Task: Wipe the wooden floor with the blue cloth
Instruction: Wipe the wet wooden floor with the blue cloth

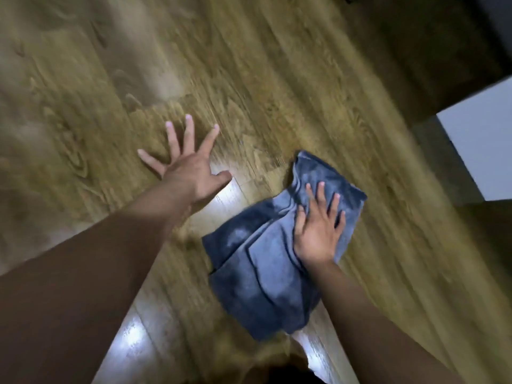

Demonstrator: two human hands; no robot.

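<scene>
A rumpled blue cloth (260, 270) lies spread on the wooden floor (277, 79) in the middle of the view. My right hand (318, 228) presses flat on the cloth's far right part, fingers straight and slightly spread. My left hand (188, 162) rests flat on the bare floor to the left of the cloth, fingers splayed wide, not touching the cloth. The frame is blurred by motion.
A white panel or piece of furniture (482, 145) stands at the right edge. Dark shadowed furniture (471, 29) fills the top right corner. Bright light reflections (133, 336) shine on the floor near the bottom.
</scene>
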